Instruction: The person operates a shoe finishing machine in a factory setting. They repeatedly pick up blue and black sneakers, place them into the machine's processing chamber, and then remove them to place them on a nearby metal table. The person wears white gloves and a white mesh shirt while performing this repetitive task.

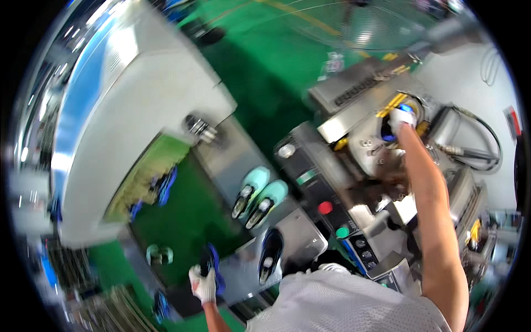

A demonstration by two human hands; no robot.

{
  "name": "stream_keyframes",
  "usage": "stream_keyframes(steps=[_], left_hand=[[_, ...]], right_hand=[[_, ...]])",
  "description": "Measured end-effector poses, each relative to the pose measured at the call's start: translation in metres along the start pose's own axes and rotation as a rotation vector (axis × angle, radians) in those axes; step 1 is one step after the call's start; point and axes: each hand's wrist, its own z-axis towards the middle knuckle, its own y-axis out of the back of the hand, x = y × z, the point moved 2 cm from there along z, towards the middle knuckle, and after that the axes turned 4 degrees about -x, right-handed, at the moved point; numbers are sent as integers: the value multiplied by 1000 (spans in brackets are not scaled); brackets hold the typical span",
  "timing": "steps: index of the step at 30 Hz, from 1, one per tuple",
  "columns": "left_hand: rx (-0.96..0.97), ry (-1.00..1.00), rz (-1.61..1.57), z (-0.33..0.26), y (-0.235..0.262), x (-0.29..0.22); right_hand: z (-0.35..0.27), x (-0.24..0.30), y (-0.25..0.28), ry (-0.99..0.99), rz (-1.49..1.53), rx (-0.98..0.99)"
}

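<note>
My left hand (203,285), in a white glove, is closed round a dark shoe (210,259) with a bright blue sole, above the green belt's near edge. At the machine on the right, my right hand (402,117), also gloved in white, grips what looks like a blue shoe (388,131) set in the machine head; its fingers are partly hidden and blurred. Between my hands, a pair of mint-green shoes (267,203) lies on the metal ledge. Nearer to me on that ledge is a single dark navy shoe (271,255).
A large white machine housing (149,77) stands at the left, with dark blue-soled shoes (166,185) in its opening over the green belt (182,221). A control panel with a red button (325,207) borders the right machine. A fan guard (365,27) is at the far side.
</note>
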Motion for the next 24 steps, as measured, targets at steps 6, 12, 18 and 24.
stream_keyframes(steps=[6,12,18,24], left_hand=[[142,197,-24,-22,-96,108],[217,469,93,-45,-116,123],[6,140,-203,-51,-134,137],[97,-64,-505,-12,-59,127]], right_hand=[[58,-42,47,-26,708,254],[-131,6,86,616,96,-194],[-418,-130,19,1003,-121,109],[-428,-207,-34,1063,-699,-131]])
